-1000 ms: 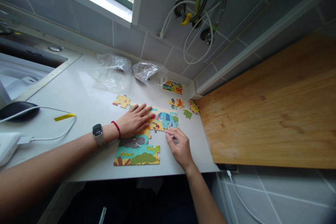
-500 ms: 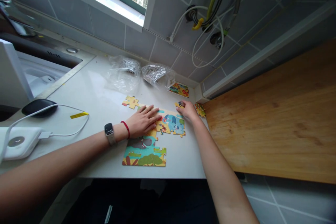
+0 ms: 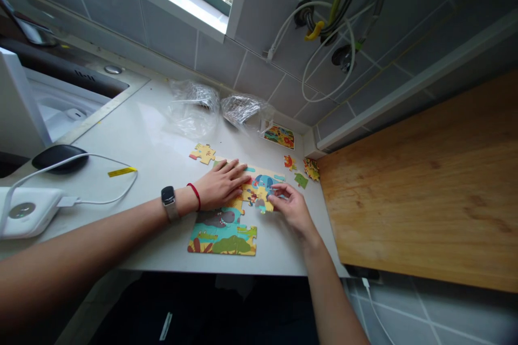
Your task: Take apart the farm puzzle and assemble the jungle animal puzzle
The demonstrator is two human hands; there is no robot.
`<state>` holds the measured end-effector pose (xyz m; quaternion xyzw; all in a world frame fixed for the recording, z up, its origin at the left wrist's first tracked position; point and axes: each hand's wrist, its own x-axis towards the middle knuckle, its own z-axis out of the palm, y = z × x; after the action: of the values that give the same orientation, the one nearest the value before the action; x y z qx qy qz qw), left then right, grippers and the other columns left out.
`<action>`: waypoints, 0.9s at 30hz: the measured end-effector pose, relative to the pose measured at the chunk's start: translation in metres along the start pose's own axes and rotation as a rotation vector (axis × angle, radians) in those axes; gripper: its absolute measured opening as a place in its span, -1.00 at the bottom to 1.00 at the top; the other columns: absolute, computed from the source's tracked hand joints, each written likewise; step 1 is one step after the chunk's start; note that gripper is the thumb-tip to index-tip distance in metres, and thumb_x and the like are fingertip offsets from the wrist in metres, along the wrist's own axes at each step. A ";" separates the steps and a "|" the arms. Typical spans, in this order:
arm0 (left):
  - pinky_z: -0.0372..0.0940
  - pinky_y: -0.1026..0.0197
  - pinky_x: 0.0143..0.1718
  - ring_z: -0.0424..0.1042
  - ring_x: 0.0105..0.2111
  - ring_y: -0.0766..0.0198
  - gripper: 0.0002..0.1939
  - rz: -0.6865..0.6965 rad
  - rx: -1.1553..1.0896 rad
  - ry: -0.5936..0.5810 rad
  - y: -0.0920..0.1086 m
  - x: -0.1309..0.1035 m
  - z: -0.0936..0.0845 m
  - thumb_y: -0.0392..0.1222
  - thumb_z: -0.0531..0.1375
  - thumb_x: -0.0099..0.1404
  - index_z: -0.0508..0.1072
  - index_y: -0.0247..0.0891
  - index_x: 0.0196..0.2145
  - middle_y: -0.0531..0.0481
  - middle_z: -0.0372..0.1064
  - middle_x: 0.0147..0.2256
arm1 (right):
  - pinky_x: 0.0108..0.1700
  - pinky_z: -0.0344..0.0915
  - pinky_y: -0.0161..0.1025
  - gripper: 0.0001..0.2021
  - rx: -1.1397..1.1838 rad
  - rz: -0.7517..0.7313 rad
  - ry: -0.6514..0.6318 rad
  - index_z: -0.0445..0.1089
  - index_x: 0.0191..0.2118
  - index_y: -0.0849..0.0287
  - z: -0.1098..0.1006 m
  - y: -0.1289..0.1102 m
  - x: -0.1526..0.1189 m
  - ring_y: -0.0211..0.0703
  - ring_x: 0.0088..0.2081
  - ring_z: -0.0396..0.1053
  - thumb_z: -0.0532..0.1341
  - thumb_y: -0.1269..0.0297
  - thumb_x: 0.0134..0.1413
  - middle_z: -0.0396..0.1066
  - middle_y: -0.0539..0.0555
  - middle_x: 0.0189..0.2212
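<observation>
A partly joined jigsaw puzzle point(image 3: 222, 232) lies on the white counter, showing a hippo, crocodiles and a blue elephant. My left hand point(image 3: 222, 185) rests flat on its upper left part, fingers spread. In my right hand point(image 3: 290, 204), thumb and fingers pinch a yellow and light-blue puzzle piece point(image 3: 264, 199) over the elephant section. A loose yellow piece point(image 3: 203, 153) is beyond my left hand. To the right lie an orange piece point(image 3: 290, 162), a green piece point(image 3: 301, 180) and a small pile of pieces point(image 3: 311, 168).
Crumpled clear plastic bags point(image 3: 194, 108) and a picture card point(image 3: 279, 135) lie by the tiled wall. At left are a black mouse point(image 3: 60, 159), a white device point(image 3: 28, 210) with a cable, and a sink. A wooden board point(image 3: 424, 183) borders the right.
My right hand has moved from the loose pieces at the upper right down to the elephant section, bringing a piece. The orange and green pieces are now uncovered. My left hand stays in place.
</observation>
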<state>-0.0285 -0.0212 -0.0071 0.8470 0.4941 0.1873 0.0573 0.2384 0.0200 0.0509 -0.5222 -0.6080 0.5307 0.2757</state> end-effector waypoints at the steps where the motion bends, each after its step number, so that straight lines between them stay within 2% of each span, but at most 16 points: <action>1: 0.00 -0.24 0.32 0.07 0.38 -0.23 -0.50 0.002 0.008 -0.011 0.000 0.000 0.000 0.01 -0.02 0.56 0.30 -0.16 0.35 -0.22 0.14 0.39 | -0.35 0.48 -0.24 -0.62 -0.012 -0.005 -0.046 0.54 -0.13 0.13 0.008 0.004 -0.010 -0.16 -0.36 0.49 0.48 0.08 -0.06 0.51 0.03 -0.32; 3: 0.01 -0.26 0.32 0.05 0.39 -0.25 -0.49 0.001 0.022 -0.033 0.000 0.000 0.000 0.01 -0.02 0.56 0.29 -0.17 0.36 -0.23 0.12 0.40 | -0.28 0.49 -0.22 -0.70 -0.046 -0.043 -0.078 0.58 -0.15 0.14 0.021 0.011 -0.023 -0.15 -0.35 0.50 0.45 0.13 0.00 0.54 0.05 -0.33; 6: 0.01 -0.27 0.32 0.04 0.39 -0.25 -0.49 -0.006 0.024 -0.044 0.000 0.001 -0.001 0.02 -0.02 0.56 0.28 -0.16 0.36 -0.23 0.11 0.41 | -0.26 0.48 -0.20 -0.75 -0.125 -0.126 -0.064 0.61 -0.12 0.13 0.032 0.014 -0.029 -0.13 -0.33 0.50 0.39 0.20 0.07 0.57 0.09 -0.29; 13: 0.02 -0.26 0.32 0.04 0.40 -0.23 -0.50 -0.006 0.015 -0.040 0.000 0.001 -0.002 0.01 -0.01 0.56 0.29 -0.14 0.35 -0.21 0.11 0.41 | -0.21 0.47 -0.20 -0.78 -0.370 -0.289 -0.010 0.62 -0.09 0.12 0.038 0.008 -0.031 -0.19 -0.36 0.46 0.32 0.31 0.16 0.52 0.09 -0.24; 18: 0.01 -0.29 0.32 0.05 0.40 -0.26 -0.52 -0.008 -0.024 -0.019 0.000 0.000 -0.001 -0.02 0.02 0.55 0.32 -0.16 0.33 -0.23 0.12 0.40 | -0.17 0.47 -0.20 -0.76 -0.431 -0.288 0.007 0.60 -0.06 0.13 0.041 0.007 -0.034 -0.21 -0.37 0.43 0.34 0.34 0.13 0.45 0.08 -0.22; 23: 0.09 -0.30 0.30 0.09 0.39 -0.25 -0.53 0.005 -0.079 0.011 0.004 0.003 -0.009 -0.06 0.08 0.53 0.33 -0.18 0.31 -0.24 0.12 0.40 | -0.18 0.46 -0.19 -0.73 -0.457 -0.266 -0.010 0.60 -0.03 0.12 0.042 0.008 -0.034 -0.21 -0.36 0.38 0.36 0.34 0.12 0.39 0.07 -0.22; 25: 0.12 -0.28 0.30 0.11 0.38 -0.21 -0.54 0.038 -0.126 0.050 0.007 0.004 -0.014 -0.06 0.13 0.50 0.36 -0.16 0.29 -0.21 0.17 0.38 | -0.19 0.45 -0.19 -0.75 -0.454 -0.269 -0.023 0.61 -0.04 0.10 0.042 0.008 -0.035 -0.18 -0.33 0.39 0.35 0.34 0.14 0.38 0.08 -0.21; 27: 0.18 -0.22 0.29 0.17 0.35 -0.13 -0.64 0.122 -0.195 0.079 0.010 0.005 -0.019 -0.16 0.21 0.44 0.48 -0.11 0.17 -0.15 0.25 0.34 | -0.19 0.43 -0.19 -0.78 -0.455 -0.264 -0.029 0.62 -0.07 0.08 0.042 0.008 -0.036 -0.16 -0.30 0.39 0.33 0.34 0.17 0.38 0.08 -0.22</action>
<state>-0.0251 -0.0231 0.0144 0.8578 0.4232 0.2709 0.1082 0.2145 -0.0293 0.0389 -0.4792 -0.7786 0.3469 0.2093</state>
